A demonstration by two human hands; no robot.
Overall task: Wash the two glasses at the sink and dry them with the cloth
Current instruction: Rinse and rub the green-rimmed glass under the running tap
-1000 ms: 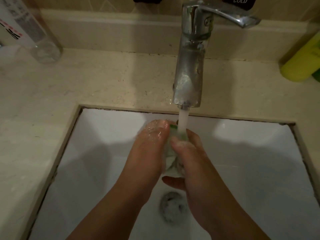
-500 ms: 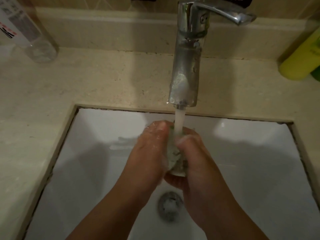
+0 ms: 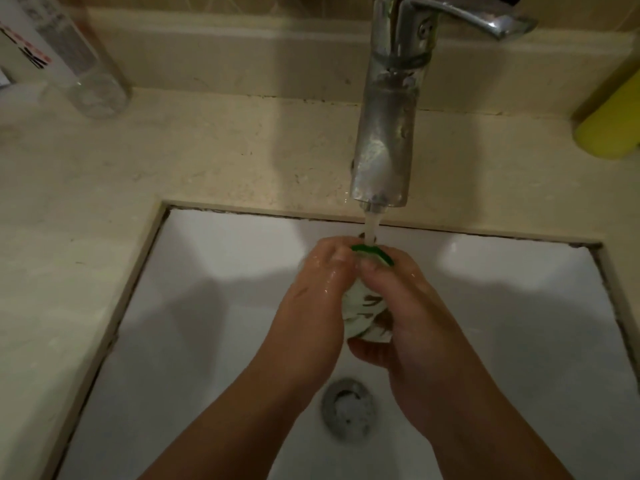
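A small glass [image 3: 367, 315] with a green rim and dark markings is held upright over the white sink [image 3: 207, 271], right under the running stream from the chrome tap [image 3: 384, 133]. My left hand [image 3: 311, 306] wraps its left side and my right hand [image 3: 412, 327] grips its right side, thumbs near the rim. Both hands are wet. Water falls onto the rim. Much of the glass is hidden by my fingers. A second clear glass [image 3: 97, 88] stands on the counter at the back left.
The beige stone counter [image 3: 173, 150] surrounds the sink. A labelled bottle [image 3: 38, 39] stands at the far left beside the clear glass. A yellow bottle [image 3: 609, 123] sits at the back right. The drain [image 3: 348, 407] lies below my hands.
The glass's green rim now shows between my thumbs, and my right thumb has shifted up toward the rim. Hands and glass stay under the stream.
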